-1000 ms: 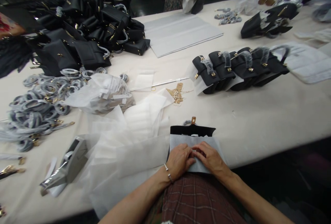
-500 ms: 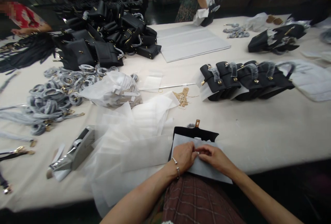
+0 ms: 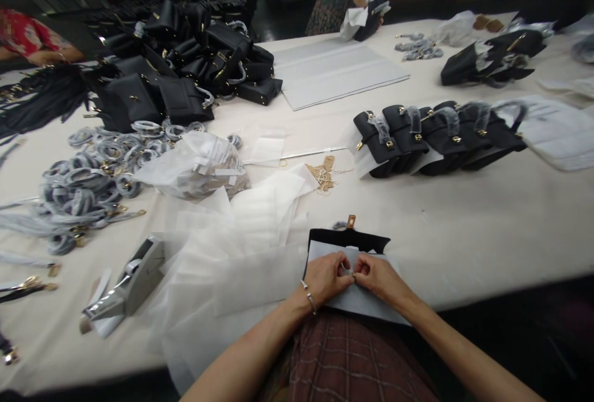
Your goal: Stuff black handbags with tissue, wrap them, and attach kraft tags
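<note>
In front of me lies a black handbag (image 3: 349, 240) with its flap opened away and a gold clasp plate (image 3: 351, 222) on the flap's edge. A pale sheet of paper (image 3: 378, 304) covers the bag's front. On the sheet, my left hand (image 3: 326, 277) has curled fingers, its thumb tip by a small gold fitting (image 3: 353, 275). My right hand (image 3: 378, 275) pinches at that same fitting from the other side. Fingers partly hide the fitting. Translucent paper sheets (image 3: 250, 278) lie spread just left of the bag.
A tape dispenser (image 3: 125, 284), wrapped straps (image 3: 88, 179) and a plastic bag (image 3: 199, 164) lie left. Tan tags (image 3: 323, 174) are beyond the bag. Several black handbags (image 3: 436, 136) stand at right; more are heaped (image 3: 185, 62) behind. Two other people work across the table.
My hands have drawn slightly apart, so the small gold fitting now shows between the fingertips. The bag stays in place under its paper; the whole view has shifted slightly.
</note>
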The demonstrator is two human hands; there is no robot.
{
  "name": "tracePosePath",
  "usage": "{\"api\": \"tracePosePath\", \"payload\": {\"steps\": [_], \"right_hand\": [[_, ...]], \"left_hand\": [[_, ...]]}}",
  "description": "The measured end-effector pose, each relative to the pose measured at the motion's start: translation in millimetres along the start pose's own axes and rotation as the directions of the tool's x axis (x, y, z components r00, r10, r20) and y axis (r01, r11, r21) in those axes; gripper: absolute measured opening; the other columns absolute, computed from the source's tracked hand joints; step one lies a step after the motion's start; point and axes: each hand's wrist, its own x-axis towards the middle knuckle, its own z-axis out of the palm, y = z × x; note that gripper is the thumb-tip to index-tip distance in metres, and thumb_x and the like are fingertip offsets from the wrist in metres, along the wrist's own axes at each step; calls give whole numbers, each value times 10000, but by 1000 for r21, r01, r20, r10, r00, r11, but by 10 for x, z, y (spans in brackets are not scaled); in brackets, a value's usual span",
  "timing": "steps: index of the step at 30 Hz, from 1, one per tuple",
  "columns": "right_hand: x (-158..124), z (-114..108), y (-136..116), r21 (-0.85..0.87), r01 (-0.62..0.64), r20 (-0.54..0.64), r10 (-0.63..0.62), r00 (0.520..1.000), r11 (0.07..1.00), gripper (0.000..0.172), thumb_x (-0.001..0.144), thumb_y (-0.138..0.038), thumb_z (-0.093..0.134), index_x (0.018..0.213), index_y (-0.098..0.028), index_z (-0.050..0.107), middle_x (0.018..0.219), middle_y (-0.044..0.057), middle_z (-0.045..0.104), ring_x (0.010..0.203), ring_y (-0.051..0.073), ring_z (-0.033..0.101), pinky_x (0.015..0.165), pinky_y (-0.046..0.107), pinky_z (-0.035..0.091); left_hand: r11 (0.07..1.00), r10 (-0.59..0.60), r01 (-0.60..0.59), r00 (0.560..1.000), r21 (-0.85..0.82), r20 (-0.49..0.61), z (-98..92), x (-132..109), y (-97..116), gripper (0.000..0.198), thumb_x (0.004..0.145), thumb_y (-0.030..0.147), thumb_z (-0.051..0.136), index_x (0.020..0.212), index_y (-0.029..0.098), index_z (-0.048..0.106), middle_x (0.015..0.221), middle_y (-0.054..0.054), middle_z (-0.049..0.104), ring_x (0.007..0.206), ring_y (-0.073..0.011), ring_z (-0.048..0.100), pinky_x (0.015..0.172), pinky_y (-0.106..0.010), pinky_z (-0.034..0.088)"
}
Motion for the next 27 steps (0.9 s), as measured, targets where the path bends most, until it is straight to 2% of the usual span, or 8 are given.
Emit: {"api": "tracePosePath", "payload": {"steps": [7,9,11,13,15,17,20,27], "right_hand": [[4,-201,108,313,-94,127,56,990,945,201,701,-351,628,809,-182,640,667,-7,623,574,139,538,546,264,427],[123,-334,45,318,-62,-84,93,992,946,295,708,-400,639,901,-178,650,770,27,667,651,164,599,613,291,488],[303,-454,-74,218,46,-355,35,934,975,416,721,-425,649,1051,-172,641,984,78,688,832,197,646,745,317,522],[510,-539,-212,87,110,-439,-61,897,990,548,720,-410,665,1205,-167,595,1223,116,630,1034,222,626,871,333,510],[688,-581,-328,0,133,-347,-124,930,991,552,700,-368,689,1209,-168,613,1233,109,641,1062,226,626,881,323,510],[770,-582,-403,-46,126,-230,-133,964,991,360,692,-321,693,1024,-183,704,986,61,731,891,208,673,785,302,527],[635,-513,-442,-89,132,-179,-146,973,987,133,729,-300,661,805,-214,728,726,1,717,697,179,657,679,287,510],[-140,-154,-268,-309,412,-236,-489,840,857,159,879,-268,546,884,-225,700,896,38,732,826,202,679,798,334,526]], "left_hand": [[989,90,-89,996,121,-5,81,-51,33,191,817,392,677,908,236,613,978,2,626,883,-189,625,717,-273,450],[990,85,-83,996,112,-10,92,-17,24,187,813,380,673,911,239,599,975,9,624,880,-186,624,711,-272,448],[990,94,-91,995,109,-19,88,3,16,198,810,380,665,922,241,579,977,14,624,881,-185,623,706,-272,446],[990,92,-89,996,113,-19,68,4,21,209,812,382,651,934,238,560,981,13,626,880,-184,624,701,-273,444],[991,80,-77,997,111,-18,37,-3,37,228,813,375,639,964,235,541,988,8,631,877,-185,626,693,-274,444],[993,66,-64,998,102,-19,11,-6,55,261,809,371,638,1000,232,526,995,3,637,873,-187,630,685,-276,447],[995,50,-47,998,89,-26,25,11,64,331,811,443,645,1030,228,520,996,-10,650,881,-209,640,692,-296,465],[989,82,-65,989,130,-127,260,51,45,432,831,449,652,1138,180,509,1023,-67,661,912,-263,648,732,-351,488]]}}
